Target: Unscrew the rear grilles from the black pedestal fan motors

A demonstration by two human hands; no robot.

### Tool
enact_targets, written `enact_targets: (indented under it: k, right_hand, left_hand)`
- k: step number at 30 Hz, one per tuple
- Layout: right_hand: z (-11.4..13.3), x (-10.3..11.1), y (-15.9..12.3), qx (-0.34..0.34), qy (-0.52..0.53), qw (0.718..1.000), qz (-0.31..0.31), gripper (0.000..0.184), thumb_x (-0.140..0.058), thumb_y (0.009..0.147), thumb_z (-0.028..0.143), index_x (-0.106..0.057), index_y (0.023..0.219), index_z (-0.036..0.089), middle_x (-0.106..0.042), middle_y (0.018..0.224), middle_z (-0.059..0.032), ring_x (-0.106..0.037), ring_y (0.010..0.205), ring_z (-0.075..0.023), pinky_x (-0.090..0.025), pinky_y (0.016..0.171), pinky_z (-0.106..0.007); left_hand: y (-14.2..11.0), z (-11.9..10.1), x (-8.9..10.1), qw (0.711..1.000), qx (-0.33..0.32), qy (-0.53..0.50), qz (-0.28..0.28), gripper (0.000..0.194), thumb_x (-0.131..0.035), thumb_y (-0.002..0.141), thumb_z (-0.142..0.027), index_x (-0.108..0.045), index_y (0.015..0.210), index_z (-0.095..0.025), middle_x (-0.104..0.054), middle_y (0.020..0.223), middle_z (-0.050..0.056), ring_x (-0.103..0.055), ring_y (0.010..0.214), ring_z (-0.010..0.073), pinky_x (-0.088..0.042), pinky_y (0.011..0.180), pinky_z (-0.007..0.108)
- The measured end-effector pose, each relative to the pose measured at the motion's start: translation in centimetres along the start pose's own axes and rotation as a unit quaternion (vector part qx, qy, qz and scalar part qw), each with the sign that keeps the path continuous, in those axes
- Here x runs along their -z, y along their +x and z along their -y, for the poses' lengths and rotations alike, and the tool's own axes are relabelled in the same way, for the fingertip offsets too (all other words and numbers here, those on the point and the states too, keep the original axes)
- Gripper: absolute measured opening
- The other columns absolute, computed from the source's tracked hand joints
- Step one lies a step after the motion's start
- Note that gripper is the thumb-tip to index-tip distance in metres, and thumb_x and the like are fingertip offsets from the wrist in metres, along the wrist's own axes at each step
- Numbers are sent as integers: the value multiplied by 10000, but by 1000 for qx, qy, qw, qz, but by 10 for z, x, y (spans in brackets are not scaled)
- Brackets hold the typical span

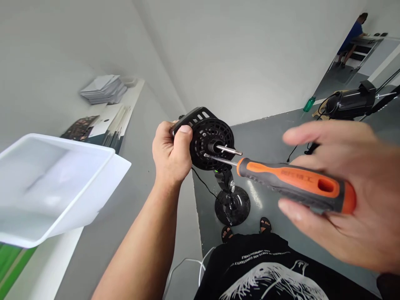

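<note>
My left hand [173,152] is closed around the black motor housing of a stand fan [200,143], thumb on its rim. A bare metal shaft [229,150] sticks out of the housing's middle. Below the shaft, the tip of an orange and grey screwdriver [290,179] meets the housing's front at what looks like a screw. My right hand [350,187], blurred by motion, has the handle's end against its palm, with thumb and fingers spread loosely around the handle. The fan's pole leads down to a round black base [233,205] on the floor.
On the left, a white plastic bin [56,191], a stack of white papers [104,89] and several booklets [115,125] sit on a ledge. A black cylindrical device [351,102] and a green bottle [309,104] are at right. Farther back, a person [353,35] is at a table.
</note>
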State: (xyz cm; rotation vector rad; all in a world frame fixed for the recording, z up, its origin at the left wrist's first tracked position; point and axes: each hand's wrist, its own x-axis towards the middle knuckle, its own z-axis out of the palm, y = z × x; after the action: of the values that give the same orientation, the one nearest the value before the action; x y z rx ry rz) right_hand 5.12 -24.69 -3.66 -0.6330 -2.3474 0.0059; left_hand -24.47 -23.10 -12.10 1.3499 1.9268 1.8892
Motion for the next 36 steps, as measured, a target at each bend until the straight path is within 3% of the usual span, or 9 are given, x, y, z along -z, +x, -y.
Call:
enact_targets:
  k: [3, 6, 11, 16, 21, 25, 31, 33, 36]
  right_hand:
    - [-3, 4, 2, 18, -10, 999, -25, 174, -696, 966, 266, -669, 1104, 164, -765, 975, -65, -749, 808, -141, -673, 686, -215]
    - [-6, 5, 2, -23, -8, 999, -36, 469, -721, 953, 434, -634, 1284, 113, -746, 1050, -124, -752, 832, -196, -668, 608, -264]
    - [-3, -1, 4, 47, 41, 998, 12, 189, -655, 912, 144, -641, 1074, 240, -742, 1016, -9, -727, 814, -105, -649, 664, -160]
    - [-2, -5, 6, -48, 32, 996, -61, 347, -706, 946, 455, -634, 1163, 195, -735, 876, -39, -654, 570, -137, -578, 439, -255]
    - [-3, -1, 3, 60, 61, 996, 37, 121, -613, 936, 138, -614, 1003, 239, -769, 1089, -51, -763, 810, -152, -624, 547, -252]
    - [-10, -1, 3, -9, 33, 999, -30, 294, -727, 964, 452, -618, 1057, 196, -744, 890, -47, -714, 653, -146, -598, 489, -256]
    - [-1, 2, 4, 36, 20, 999, 15, 134, -603, 976, 154, -630, 1063, 253, -754, 1105, -30, -758, 843, -140, -653, 627, -233]
    - [-2, 4, 4, 33, 18, 999, 15, 26, -603, 1011, 232, -623, 997, 241, -758, 966, -17, -739, 743, -121, -619, 558, -199]
    - [-2, 5, 1, -15, 1, 1000, -13, 280, -679, 967, 430, -651, 1130, 204, -760, 975, -64, -750, 768, -171, -646, 583, -252]
  left_hand:
    - [0, 1, 1, 1000, 4, -1, 1, 192, -645, 873, -405, -560, 763, -272, -672, 810, 34, -618, 776, 225, -506, 770, 434]
    - [0, 2, 1, 1000, 4, -5, 4, 177, -648, 874, -394, -572, 770, -273, -677, 815, 35, -622, 780, 229, -503, 772, 436]
    - [2, 4, -1, 1000, 6, -16, -3, 189, -652, 862, -404, -568, 758, -272, -662, 796, 37, -608, 770, 230, -486, 768, 437]
    - [0, 2, 0, 1000, 7, -9, -5, 191, -668, 849, -402, -561, 766, -268, -669, 798, 34, -619, 778, 234, -491, 783, 438]
    - [0, 0, -1, 1000, 7, -10, -10, 190, -656, 829, -405, -555, 755, -261, -665, 789, 39, -620, 771, 232, -490, 777, 438]
    - [0, -1, -1, 1000, 12, -6, -12, 185, -655, 811, -417, -572, 758, -260, -660, 784, 43, -612, 762, 232, -474, 766, 440]
    - [0, 0, 1, 1000, 7, -7, -11, 175, -652, 839, -385, -560, 755, -262, -644, 780, 38, -614, 766, 227, -479, 772, 427]
    - [0, 1, 1, 1000, 9, -1, -13, 169, -652, 853, -369, -568, 753, -261, -651, 781, 36, -615, 767, 224, -478, 764, 419]
    - [0, 2, 1, 1000, 8, 0, -12, 155, -656, 861, -359, -587, 761, -263, -669, 793, 33, -620, 770, 222, -481, 757, 416]
